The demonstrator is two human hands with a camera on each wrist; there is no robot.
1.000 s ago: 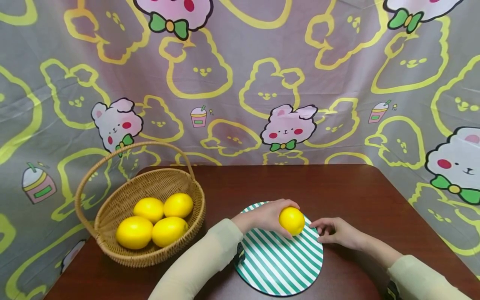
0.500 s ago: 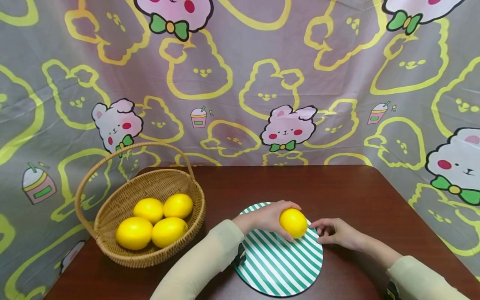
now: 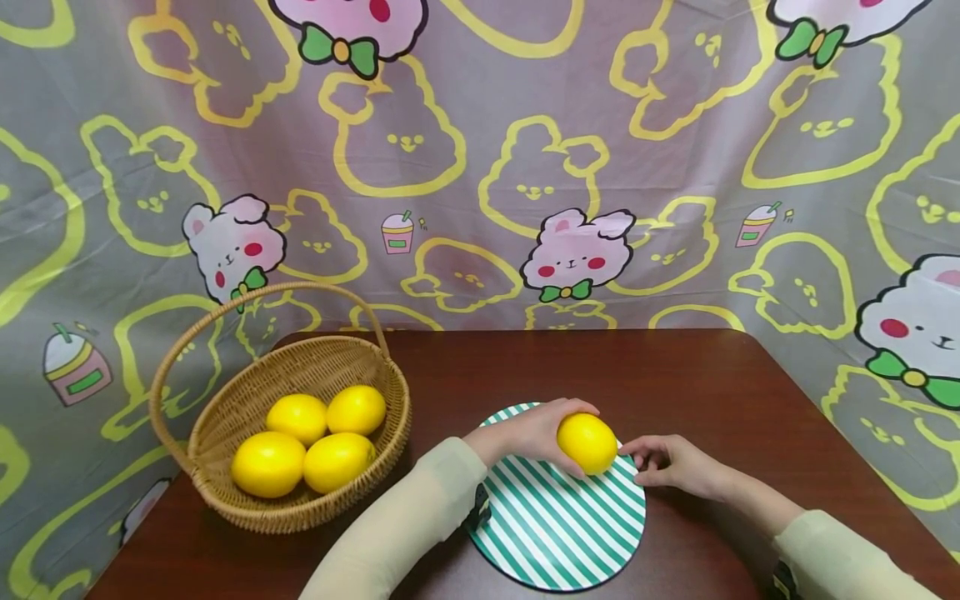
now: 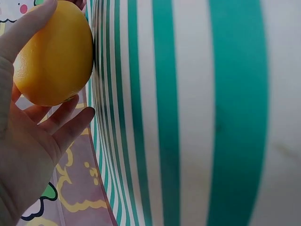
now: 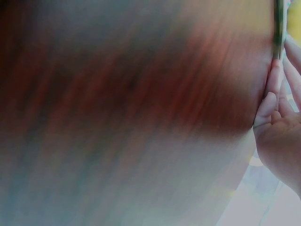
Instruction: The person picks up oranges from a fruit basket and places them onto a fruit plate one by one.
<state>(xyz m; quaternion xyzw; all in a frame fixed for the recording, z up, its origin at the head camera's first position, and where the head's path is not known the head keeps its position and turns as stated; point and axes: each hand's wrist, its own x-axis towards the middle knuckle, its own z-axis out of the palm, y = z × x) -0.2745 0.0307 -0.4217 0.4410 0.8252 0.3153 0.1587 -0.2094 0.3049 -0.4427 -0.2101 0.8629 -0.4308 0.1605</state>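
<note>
My left hand (image 3: 531, 435) holds a yellow lemon (image 3: 587, 443) from the left, over the far right part of a round board (image 3: 558, 533) with green and white stripes. In the left wrist view, the thumb lies on one side of the lemon (image 4: 59, 52) and the fingers reach round its lower end, close to the stripes. My right hand (image 3: 678, 467) is at the board's right rim, its index fingertip and thumb right at the edge and the other fingers loosely curled. The right wrist view shows the fingers (image 5: 275, 77) at the board's thin edge (image 5: 278, 28).
A wicker basket (image 3: 300, 350) with a tall handle stands on the left of the dark brown table (image 3: 570, 367), tilted toward the front. Several lemons (image 3: 337, 463) lie inside it. A patterned cloth (image 3: 465, 108) hangs behind the table and along both sides.
The lemon in my left hand has turned slightly and shows more of its long side. Both hands, the board and the basket stay nearly where they were.
</note>
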